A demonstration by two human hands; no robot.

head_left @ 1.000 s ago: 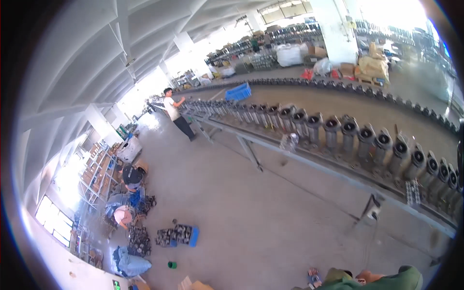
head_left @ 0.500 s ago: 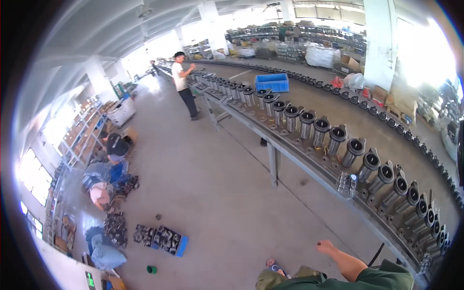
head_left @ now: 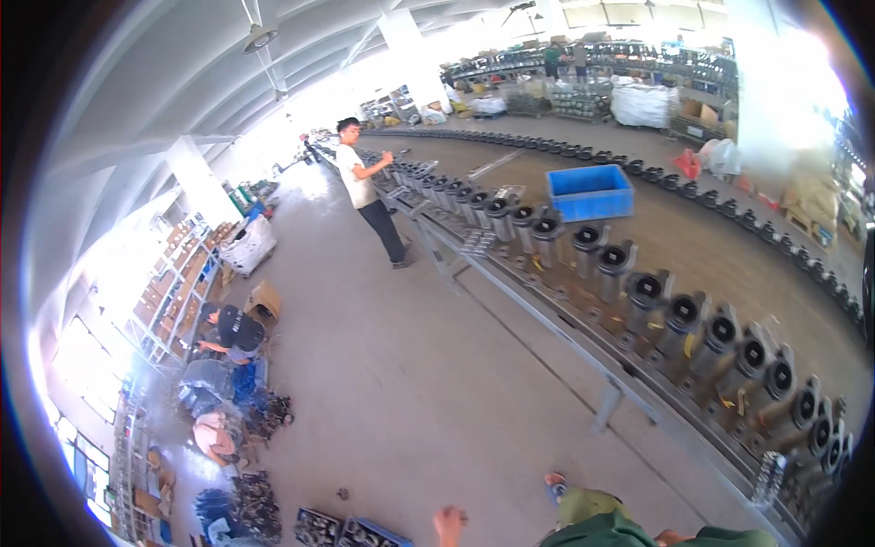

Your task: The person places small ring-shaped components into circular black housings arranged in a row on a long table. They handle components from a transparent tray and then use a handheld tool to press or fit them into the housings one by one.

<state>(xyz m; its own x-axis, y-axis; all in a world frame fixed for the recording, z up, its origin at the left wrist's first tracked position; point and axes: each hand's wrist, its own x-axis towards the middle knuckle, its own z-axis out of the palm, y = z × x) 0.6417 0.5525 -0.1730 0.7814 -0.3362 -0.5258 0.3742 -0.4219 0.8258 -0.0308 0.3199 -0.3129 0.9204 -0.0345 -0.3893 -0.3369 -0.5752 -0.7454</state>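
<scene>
Facing, ahead and to the right, a long bench [head_left: 570, 330] bearing a row of upright metal cylinders [head_left: 643, 308], dark-rimmed and open at the top, well apart from the left hand [head_left: 448, 525]. Looking heavy and stiff, probably tolerating a firm hold but perhaps sliding against bare skin; likely calling for a wrap around the barrel just under the flared rim, with a second palm supporting low down. Hanging the left hand at the bottom edge of the view, out to the left of the body, with seemingly part-curled fingers, near a blue crate [head_left: 392, 531] on the floor [head_left: 410, 365]; seeing nothing clamped there, yet being unable to tell fingertips together from fingertips apart. Showing only a patch of skin for the right hand [head_left: 673, 537], low against the green shirt [head_left: 609, 527], mostly cut off, giving no way of telling grip, or even hand from forearm.
</scene>
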